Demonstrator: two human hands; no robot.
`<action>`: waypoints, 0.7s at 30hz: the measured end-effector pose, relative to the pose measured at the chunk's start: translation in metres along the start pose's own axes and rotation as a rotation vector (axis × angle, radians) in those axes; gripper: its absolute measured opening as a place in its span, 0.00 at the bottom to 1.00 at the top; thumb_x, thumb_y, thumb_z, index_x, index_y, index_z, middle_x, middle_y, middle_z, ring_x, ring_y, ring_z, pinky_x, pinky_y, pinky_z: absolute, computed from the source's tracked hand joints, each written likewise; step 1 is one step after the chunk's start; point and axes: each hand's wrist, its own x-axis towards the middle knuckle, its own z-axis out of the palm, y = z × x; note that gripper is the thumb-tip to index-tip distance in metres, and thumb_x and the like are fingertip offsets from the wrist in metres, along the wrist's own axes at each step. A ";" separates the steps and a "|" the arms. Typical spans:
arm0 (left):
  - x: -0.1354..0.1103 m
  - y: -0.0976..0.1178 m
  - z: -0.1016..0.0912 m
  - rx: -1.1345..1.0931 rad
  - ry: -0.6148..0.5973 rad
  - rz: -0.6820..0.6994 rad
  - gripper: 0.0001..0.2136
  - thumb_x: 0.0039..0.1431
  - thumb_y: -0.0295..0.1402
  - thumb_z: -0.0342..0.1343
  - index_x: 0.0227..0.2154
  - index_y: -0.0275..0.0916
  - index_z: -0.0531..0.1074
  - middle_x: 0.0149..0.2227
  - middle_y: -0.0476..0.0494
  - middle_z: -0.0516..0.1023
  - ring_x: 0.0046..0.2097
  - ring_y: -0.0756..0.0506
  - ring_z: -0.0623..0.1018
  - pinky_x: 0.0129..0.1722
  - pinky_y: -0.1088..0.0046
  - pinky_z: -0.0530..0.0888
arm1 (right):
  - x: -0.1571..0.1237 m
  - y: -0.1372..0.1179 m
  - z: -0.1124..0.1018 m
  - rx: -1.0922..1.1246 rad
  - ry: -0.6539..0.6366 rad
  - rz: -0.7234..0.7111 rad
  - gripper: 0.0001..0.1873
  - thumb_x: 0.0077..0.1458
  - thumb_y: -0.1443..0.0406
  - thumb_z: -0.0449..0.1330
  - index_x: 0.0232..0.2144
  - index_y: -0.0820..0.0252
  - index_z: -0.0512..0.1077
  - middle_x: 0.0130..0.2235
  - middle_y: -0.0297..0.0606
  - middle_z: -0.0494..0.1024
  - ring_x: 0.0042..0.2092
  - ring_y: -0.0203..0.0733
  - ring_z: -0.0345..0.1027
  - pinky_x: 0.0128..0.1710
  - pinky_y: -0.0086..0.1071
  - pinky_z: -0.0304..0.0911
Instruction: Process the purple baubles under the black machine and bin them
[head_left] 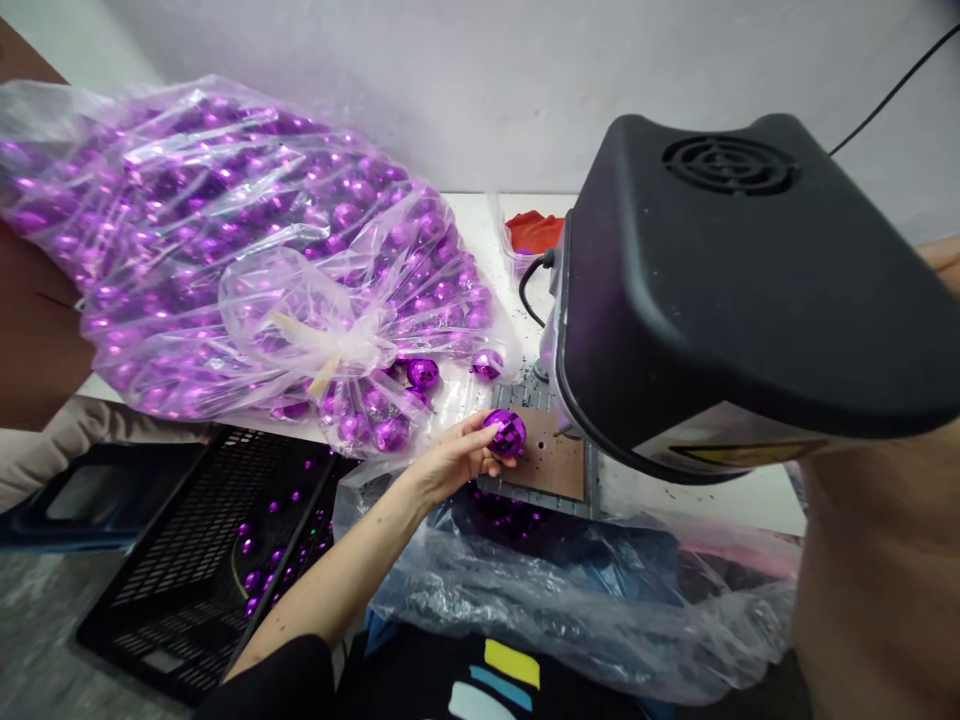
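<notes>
My left hand point(450, 458) pinches a shiny purple faceted ball point(505, 432) and holds it at the left edge of the brown plate point(551, 465) on the machine's base. Above the plate looms the machine's black head point(720, 300). My right forearm point(877, 580) rises along the right edge, and a bit of skin shows behind the black head point(943, 258). The fingers of that hand are hidden. A large clear bag full of purple balls point(225, 250) lies on the white table, just left of my left hand, with a few loose balls point(422, 373) at its mouth.
A black slotted crate point(187, 570) holding several small purple balls sits low at the left. Crumpled clear plastic point(585, 600) with more purple balls lies below the table edge. A red item point(534, 232) sits at the back of the table, and a black cable point(529, 290) runs beside the machine.
</notes>
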 end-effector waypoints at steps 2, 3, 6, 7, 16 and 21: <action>0.006 -0.002 0.005 0.051 0.026 -0.006 0.21 0.50 0.45 0.70 0.41 0.37 0.74 0.32 0.44 0.80 0.32 0.47 0.81 0.26 0.78 0.70 | 0.001 -0.003 -0.001 0.044 0.004 0.008 0.12 0.59 0.59 0.58 0.35 0.64 0.72 0.30 0.31 0.67 0.32 0.19 0.56 0.33 0.24 0.49; 0.009 -0.003 0.007 0.106 0.042 0.002 0.22 0.50 0.46 0.70 0.41 0.36 0.74 0.31 0.45 0.80 0.30 0.48 0.80 0.25 0.78 0.70 | 0.002 -0.005 -0.001 0.047 -0.001 0.009 0.12 0.59 0.60 0.58 0.35 0.65 0.72 0.30 0.30 0.67 0.32 0.19 0.55 0.32 0.23 0.48; 0.013 -0.006 0.015 0.373 0.131 0.115 0.26 0.53 0.47 0.67 0.49 0.36 0.74 0.36 0.44 0.81 0.31 0.49 0.78 0.28 0.76 0.71 | 0.003 -0.012 -0.001 0.030 -0.005 -0.005 0.14 0.60 0.58 0.57 0.33 0.66 0.72 0.29 0.31 0.67 0.31 0.18 0.56 0.32 0.22 0.49; 0.015 -0.008 0.017 0.472 0.164 0.180 0.26 0.54 0.47 0.66 0.51 0.36 0.73 0.40 0.43 0.81 0.34 0.48 0.79 0.33 0.74 0.73 | 0.004 -0.014 -0.001 0.027 -0.003 -0.010 0.15 0.60 0.58 0.57 0.33 0.67 0.71 0.28 0.31 0.67 0.31 0.19 0.56 0.32 0.22 0.49; 0.023 -0.025 0.029 1.036 0.213 0.462 0.27 0.55 0.46 0.66 0.55 0.40 0.70 0.52 0.38 0.78 0.55 0.36 0.76 0.58 0.57 0.71 | 0.003 -0.016 -0.002 0.036 -0.008 0.013 0.17 0.60 0.55 0.57 0.33 0.67 0.71 0.27 0.30 0.66 0.30 0.18 0.55 0.31 0.21 0.49; 0.029 -0.033 0.032 1.130 0.180 0.511 0.24 0.51 0.40 0.68 0.51 0.42 0.72 0.53 0.38 0.76 0.57 0.33 0.72 0.62 0.52 0.67 | 0.003 -0.014 -0.001 0.027 -0.008 -0.005 0.17 0.60 0.56 0.57 0.33 0.67 0.72 0.27 0.31 0.66 0.31 0.19 0.56 0.32 0.21 0.50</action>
